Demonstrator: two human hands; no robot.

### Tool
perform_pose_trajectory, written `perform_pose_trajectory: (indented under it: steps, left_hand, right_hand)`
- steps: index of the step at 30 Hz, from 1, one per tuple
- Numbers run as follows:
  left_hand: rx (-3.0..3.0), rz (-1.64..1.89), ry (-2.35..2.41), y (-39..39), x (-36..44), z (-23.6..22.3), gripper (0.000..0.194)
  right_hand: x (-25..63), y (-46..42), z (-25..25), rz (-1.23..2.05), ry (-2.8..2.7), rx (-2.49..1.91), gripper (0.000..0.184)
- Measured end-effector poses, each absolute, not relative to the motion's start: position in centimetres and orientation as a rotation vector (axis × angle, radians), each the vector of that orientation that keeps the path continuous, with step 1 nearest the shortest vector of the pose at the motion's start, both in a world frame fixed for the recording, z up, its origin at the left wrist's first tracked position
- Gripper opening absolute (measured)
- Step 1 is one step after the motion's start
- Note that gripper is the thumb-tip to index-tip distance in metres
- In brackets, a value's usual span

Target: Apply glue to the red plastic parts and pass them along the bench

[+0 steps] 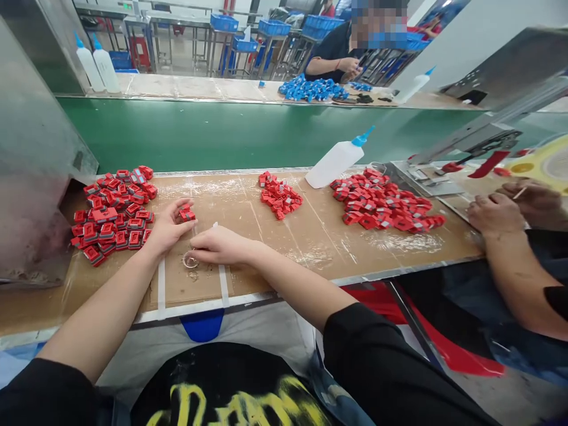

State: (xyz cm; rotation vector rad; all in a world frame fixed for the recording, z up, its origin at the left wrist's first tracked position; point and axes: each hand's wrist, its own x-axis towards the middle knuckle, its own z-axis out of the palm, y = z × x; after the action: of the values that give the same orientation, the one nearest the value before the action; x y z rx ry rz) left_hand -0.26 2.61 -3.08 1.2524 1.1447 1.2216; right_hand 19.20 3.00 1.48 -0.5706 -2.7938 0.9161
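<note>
My left hand (pixel 167 229) pinches a small red plastic part (pixel 187 213) between thumb and fingers, just above the cardboard-covered bench (pixel 239 254). My right hand (pixel 218 245) is closed, its fingertips over a small round clear dish (pixel 190 260). What those fingers hold is hidden; a thin pale tip pokes up behind the knuckles. To the left of my left hand lies a heap of red parts with grey edges (pixel 113 213). Beyond my right hand sits a smaller pile of red parts (pixel 280 196).
A white squeeze bottle (pixel 335 164) leans beside a larger red pile (pixel 386 201). At right, a co-worker's hands (pixel 501 213) work near a metal fixture (pixel 435 180). Across the green belt (pixel 222 133), another person sits by blue parts (pixel 313 89). A metal panel (pixel 35 165) stands left.
</note>
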Motion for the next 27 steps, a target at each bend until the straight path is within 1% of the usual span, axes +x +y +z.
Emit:
perform_pose_trajectory:
  steps: [4,7,9,11,17,21,27]
  left_hand:
    - [1.360,1.137,1.176,2.4,0.0,-3.3,0.071]
    - [1.439,1.051,1.200,2.2,0.1,-3.4,0.071]
    - [1.469,1.007,1.239,2.0,0.3,-3.2,0.069]
    - [1.491,0.985,1.272,1.9,0.4,-3.1,0.067]
    - [1.511,0.942,1.322,1.9,0.6,-2.9,0.066]
    - [1.510,0.940,1.337,1.8,0.6,-2.9,0.066]
    - [1.509,0.936,1.365,1.9,0.5,-3.1,0.066]
  right_hand:
    - [19.4,3.3,0.9,1.199,-2.623,-0.567,0.038]
    - [20.1,4.2,-0.2,1.354,-2.179,-0.697,0.038]
    - [20.5,5.0,-0.8,1.312,-1.898,-0.825,0.036]
    - [20.6,5.7,-1.2,1.227,-1.773,-0.915,0.036]
    - [20.0,6.6,-2.0,1.078,-1.893,-0.960,0.041]
    - [20.0,6.6,-2.4,1.075,-1.948,-0.928,0.043]
    - [20.1,6.8,-2.9,1.004,-1.912,-0.950,0.040]
